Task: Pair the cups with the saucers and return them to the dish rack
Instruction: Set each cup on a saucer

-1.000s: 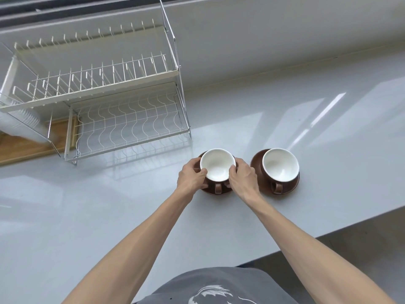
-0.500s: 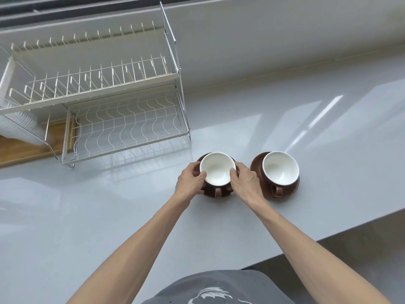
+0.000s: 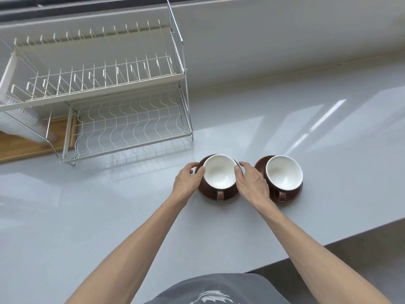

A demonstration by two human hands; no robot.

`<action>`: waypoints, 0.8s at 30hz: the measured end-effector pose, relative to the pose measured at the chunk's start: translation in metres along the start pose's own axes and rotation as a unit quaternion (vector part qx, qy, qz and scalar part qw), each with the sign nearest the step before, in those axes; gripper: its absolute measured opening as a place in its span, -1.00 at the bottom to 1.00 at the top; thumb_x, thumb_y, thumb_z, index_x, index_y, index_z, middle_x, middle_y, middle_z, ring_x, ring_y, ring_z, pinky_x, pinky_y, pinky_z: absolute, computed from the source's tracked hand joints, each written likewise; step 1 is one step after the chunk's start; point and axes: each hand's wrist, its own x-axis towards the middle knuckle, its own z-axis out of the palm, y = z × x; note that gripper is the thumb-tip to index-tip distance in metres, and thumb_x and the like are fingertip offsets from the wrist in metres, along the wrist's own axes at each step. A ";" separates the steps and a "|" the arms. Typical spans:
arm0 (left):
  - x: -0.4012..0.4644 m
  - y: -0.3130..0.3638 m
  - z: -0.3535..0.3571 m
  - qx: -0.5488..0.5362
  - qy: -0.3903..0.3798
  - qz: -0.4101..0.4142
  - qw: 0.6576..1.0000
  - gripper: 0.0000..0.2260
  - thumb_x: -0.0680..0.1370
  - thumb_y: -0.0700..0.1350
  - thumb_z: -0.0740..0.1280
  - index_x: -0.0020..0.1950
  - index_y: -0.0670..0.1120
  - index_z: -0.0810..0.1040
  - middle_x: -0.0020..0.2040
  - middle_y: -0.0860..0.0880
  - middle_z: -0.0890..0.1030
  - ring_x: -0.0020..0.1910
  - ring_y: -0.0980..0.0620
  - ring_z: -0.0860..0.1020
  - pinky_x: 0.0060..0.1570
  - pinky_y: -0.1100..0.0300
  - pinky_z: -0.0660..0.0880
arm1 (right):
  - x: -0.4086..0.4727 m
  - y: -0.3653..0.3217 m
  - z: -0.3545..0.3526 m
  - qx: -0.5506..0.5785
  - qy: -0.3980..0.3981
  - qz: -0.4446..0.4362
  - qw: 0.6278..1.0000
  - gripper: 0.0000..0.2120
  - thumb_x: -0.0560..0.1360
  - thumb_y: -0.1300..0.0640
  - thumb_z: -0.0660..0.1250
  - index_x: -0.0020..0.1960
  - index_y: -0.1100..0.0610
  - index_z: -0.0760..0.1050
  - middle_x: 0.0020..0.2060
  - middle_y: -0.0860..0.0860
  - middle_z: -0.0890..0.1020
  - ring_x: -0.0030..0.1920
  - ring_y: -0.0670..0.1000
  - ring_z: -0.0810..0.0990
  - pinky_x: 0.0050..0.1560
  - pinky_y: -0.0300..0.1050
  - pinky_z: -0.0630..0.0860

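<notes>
Both hands have shifted down: left hand (image 3: 188,180) and right hand (image 3: 252,183) now grasp the brown saucer (image 3: 210,195) under its white-lined cup (image 3: 219,172), ready to lift toward the wire dish rack (image 3: 122,119).

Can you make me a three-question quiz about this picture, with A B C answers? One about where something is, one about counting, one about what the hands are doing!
1. Where is the dish rack from the cups?
A. left and farther back
B. right
C. under them

2. How many cups sit on saucers?
A. one
B. two
C. four

3. What are the hands doing?
A. resting flat
B. holding the rack
C. holding the left cup's saucer

Answers: 1 A, it stands behind and left. 2 B, left cup and right cup. 3 C, left hand and right hand curl round the left saucer.
</notes>
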 end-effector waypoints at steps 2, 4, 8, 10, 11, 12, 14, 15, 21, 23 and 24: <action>0.001 0.000 0.002 -0.020 -0.016 -0.009 1.000 -0.58 0.44 0.17 0.32 0.28 0.15 0.55 0.26 -0.05 0.60 0.16 -0.07 0.63 0.21 -0.10 0.60 | 0.002 0.001 0.002 0.014 -0.012 0.006 1.000 -0.57 0.66 -0.12 0.06 0.41 0.06 0.42 0.32 0.11 0.57 0.34 0.23 0.48 0.25 0.08 0.39; 0.002 0.000 0.003 -0.032 -0.021 -0.012 0.999 -0.61 0.45 0.16 0.35 0.26 0.14 0.56 0.23 -0.05 0.61 0.15 -0.07 0.64 0.18 -0.09 0.62 | 0.003 0.003 0.004 0.026 -0.022 0.009 0.999 -0.56 0.66 -0.13 0.05 0.41 0.05 0.42 0.30 0.12 0.58 0.32 0.23 0.49 0.27 0.09 0.41; 0.004 -0.004 0.002 -0.054 -0.027 -0.015 0.998 -0.65 0.49 0.12 0.38 0.26 0.08 0.59 0.23 -0.07 0.60 0.17 -0.11 0.63 0.13 -0.10 0.65 | 0.006 0.004 0.006 0.043 -0.032 0.010 0.999 -0.56 0.65 -0.14 0.05 0.38 0.05 0.46 0.23 0.12 0.62 0.29 0.24 0.51 0.28 0.09 0.41; 0.005 -0.004 0.002 -0.064 -0.029 -0.017 0.997 -0.66 0.51 0.10 0.39 0.26 0.06 0.59 0.22 -0.08 0.60 0.17 -0.13 0.64 0.12 -0.12 0.65 | 0.005 0.005 0.007 0.054 -0.037 0.013 0.998 -0.56 0.65 -0.15 0.04 0.33 0.06 0.49 0.16 0.14 0.64 0.24 0.25 0.53 0.25 0.10 0.42; 0.005 -0.004 0.002 -0.067 -0.029 -0.017 0.997 -0.67 0.52 0.09 0.39 0.25 0.06 0.59 0.22 -0.08 0.60 0.16 -0.13 0.64 0.11 -0.13 0.65 | 0.005 0.006 0.007 0.057 -0.040 0.014 0.997 -0.56 0.65 -0.15 0.04 0.29 0.07 0.51 0.11 0.14 0.65 0.21 0.25 0.53 0.23 0.10 0.43; 0.005 -0.004 0.002 -0.070 -0.029 -0.017 0.997 -0.69 0.53 0.08 0.40 0.25 0.05 0.59 0.21 -0.08 0.60 0.16 -0.14 0.64 0.10 -0.13 0.66 | 0.004 0.006 0.007 0.059 -0.043 0.013 0.997 -0.56 0.65 -0.16 0.03 0.24 0.08 0.52 0.07 0.14 0.65 0.17 0.25 0.54 0.21 0.11 0.43; 0.004 -0.004 0.001 -0.074 -0.028 -0.015 0.997 -0.75 0.54 0.06 0.40 0.20 0.07 0.61 0.19 -0.09 0.61 0.15 -0.15 0.65 0.08 -0.13 0.66 | 0.004 0.006 0.007 0.060 -0.043 0.009 0.997 -0.60 0.65 -0.16 0.02 0.05 0.07 0.52 -0.06 0.11 0.62 0.10 0.24 0.55 0.15 0.11 0.45; 0.003 -0.003 0.001 -0.073 -0.027 -0.012 0.997 -0.80 0.53 0.05 0.41 0.14 0.10 0.62 0.17 -0.09 0.61 0.14 -0.15 0.65 0.06 -0.14 0.67 | 0.003 0.005 0.007 0.060 -0.040 0.008 0.997 -0.64 0.65 -0.15 0.03 -0.07 0.02 0.47 -0.14 0.07 0.58 0.07 0.24 0.55 0.12 0.10 0.44; -0.005 0.000 -0.008 -0.070 -0.020 0.007 0.997 -0.90 0.49 0.09 0.43 -0.01 0.18 0.65 0.15 -0.13 0.63 0.10 -0.18 0.66 -0.02 -0.13 0.69 | -0.001 -0.003 0.007 0.066 -0.023 -0.009 0.997 -0.59 0.66 -0.09 0.06 -0.35 -0.05 0.27 -0.40 -0.07 0.40 -0.16 0.13 0.44 -0.10 0.02 0.35; -0.007 0.002 -0.015 -0.071 -0.014 0.011 0.997 -0.90 0.49 0.09 0.44 -0.01 0.18 0.65 0.16 -0.14 0.62 0.10 -0.17 0.66 -0.04 -0.09 0.70 | -0.001 -0.009 0.006 0.064 -0.023 -0.021 0.997 -0.59 0.67 -0.08 0.07 -0.34 -0.03 0.29 -0.40 -0.06 0.40 -0.17 0.13 0.45 -0.12 0.01 0.34; -0.008 0.003 -0.018 -0.075 -0.009 0.014 0.997 -0.90 0.48 0.10 0.44 -0.01 0.18 0.65 0.16 -0.14 0.62 0.10 -0.17 0.66 -0.05 -0.10 0.70 | -0.002 -0.013 0.005 0.063 -0.024 -0.028 0.997 -0.59 0.67 -0.08 0.07 -0.33 -0.01 0.31 -0.40 -0.05 0.41 -0.17 0.13 0.46 -0.13 0.00 0.34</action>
